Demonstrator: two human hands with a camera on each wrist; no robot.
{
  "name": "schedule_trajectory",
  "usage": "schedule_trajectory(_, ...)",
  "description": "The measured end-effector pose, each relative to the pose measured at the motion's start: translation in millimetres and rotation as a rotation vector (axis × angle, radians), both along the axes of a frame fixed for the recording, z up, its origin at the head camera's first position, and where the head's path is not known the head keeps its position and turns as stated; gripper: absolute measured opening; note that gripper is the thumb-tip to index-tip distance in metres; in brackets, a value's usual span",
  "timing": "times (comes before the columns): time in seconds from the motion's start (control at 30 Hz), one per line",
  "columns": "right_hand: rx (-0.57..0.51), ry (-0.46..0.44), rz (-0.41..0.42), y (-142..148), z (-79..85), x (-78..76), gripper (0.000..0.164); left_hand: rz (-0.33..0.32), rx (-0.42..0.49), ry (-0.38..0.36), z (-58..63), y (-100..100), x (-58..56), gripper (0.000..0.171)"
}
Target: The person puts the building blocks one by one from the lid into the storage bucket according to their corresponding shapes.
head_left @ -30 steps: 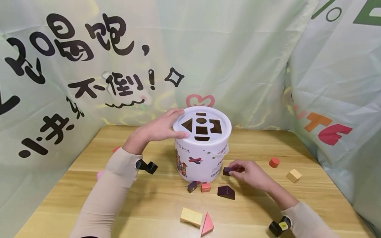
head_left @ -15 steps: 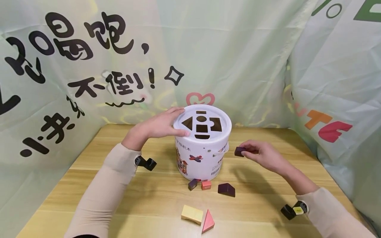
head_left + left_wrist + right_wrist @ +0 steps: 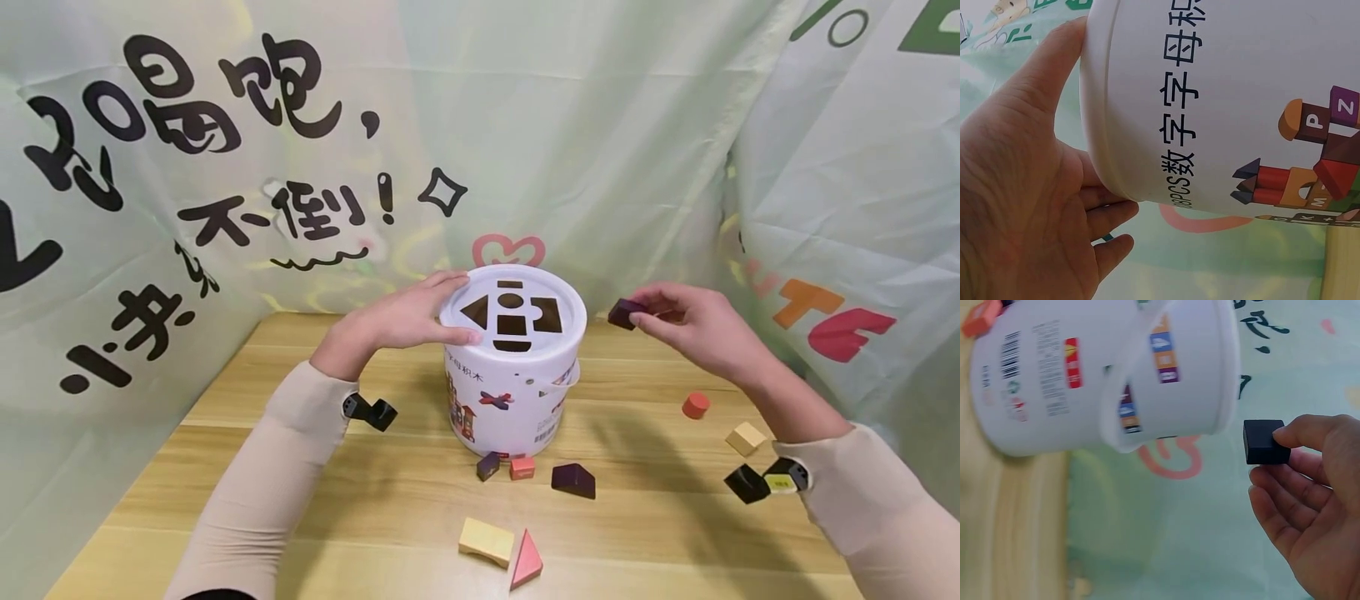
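Observation:
A white bucket stands upright on the table, its lid cut with several shaped holes. My left hand grips the bucket's rim from the left, thumb near the lid's front edge; the left wrist view shows the fingers bent against the rim. Right of the lid and slightly apart from it, my right hand holds a dark purple block in the air. In the right wrist view the thumb lies on that block, with fingers behind it.
At the bucket's foot lie a small dark block, a red block and a dark angled block. Nearer are a yellow arch block and a pink triangle. A red cylinder and yellow block lie right.
My right hand has lifted the dark purple block from beside the bucket's base, up and rightward to lid height. The left hand stays on the rim.

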State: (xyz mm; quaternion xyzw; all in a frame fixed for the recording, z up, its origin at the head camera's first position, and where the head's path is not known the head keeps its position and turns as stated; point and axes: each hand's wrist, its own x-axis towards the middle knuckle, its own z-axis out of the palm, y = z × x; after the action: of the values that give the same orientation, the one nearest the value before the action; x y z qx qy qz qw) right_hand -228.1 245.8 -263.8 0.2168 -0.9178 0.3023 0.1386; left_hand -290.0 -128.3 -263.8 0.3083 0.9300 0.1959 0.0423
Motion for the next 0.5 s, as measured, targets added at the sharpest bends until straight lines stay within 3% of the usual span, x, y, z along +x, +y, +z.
schedule_trajectory(0.23,-0.065,-0.043,-0.010,-17.5,23.2,-12.3,0.024,0.006,-0.001,0.003,-0.6,-1.6,0.0,0.103)
schedule_trajectory(0.5,-0.108,-0.100,0.036,-42.2,32.2,-31.8,0.028,0.007,-0.005,0.002,0.2,-0.4,0.8,0.103)
